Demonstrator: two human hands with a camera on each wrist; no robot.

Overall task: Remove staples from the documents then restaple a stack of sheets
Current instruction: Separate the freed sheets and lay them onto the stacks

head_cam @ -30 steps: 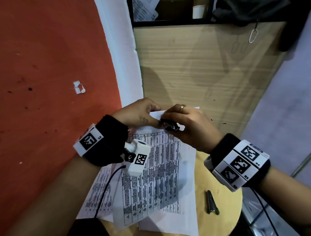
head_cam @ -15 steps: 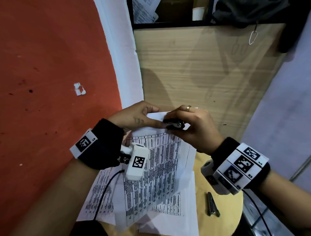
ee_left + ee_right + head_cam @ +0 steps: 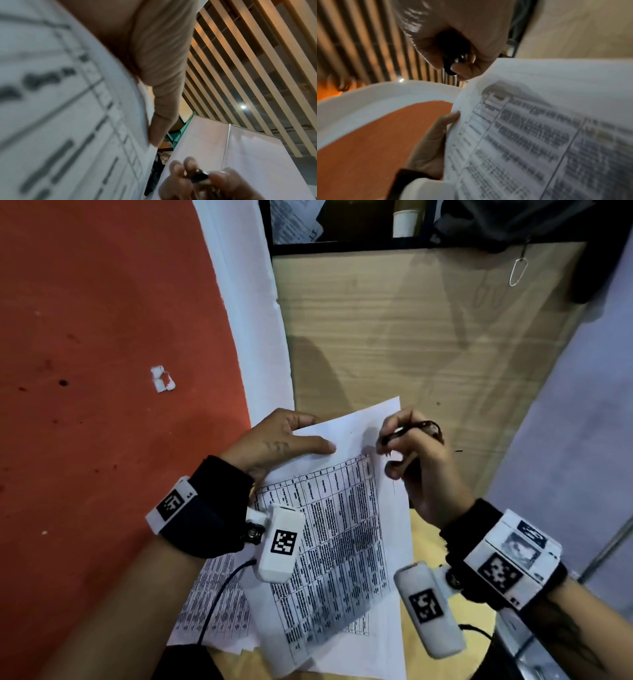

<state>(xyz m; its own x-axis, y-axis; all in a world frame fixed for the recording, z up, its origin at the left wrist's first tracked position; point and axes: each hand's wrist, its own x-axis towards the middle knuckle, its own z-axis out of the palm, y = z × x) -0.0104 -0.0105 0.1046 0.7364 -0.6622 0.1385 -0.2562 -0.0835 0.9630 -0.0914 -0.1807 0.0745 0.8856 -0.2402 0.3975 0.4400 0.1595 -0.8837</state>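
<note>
Our left hand pinches the far left edge of the top sheet, thumb flat on the printed face and fingers curled behind, lifting that end off the worktop. Our right hand is just beside the sheet's right margin, apart from the paper, fingers curled round a small dark remover with a shiny metal tip; in the right wrist view the remover sits between thumb and fingers just above the paper's corner. More printed sheets lie under our left wrist on the round wooden worktop. An orange wall with a white border fills the left, a pale wood panel stands ahead, and slatted ceiling boards show in both wrist views.
</note>
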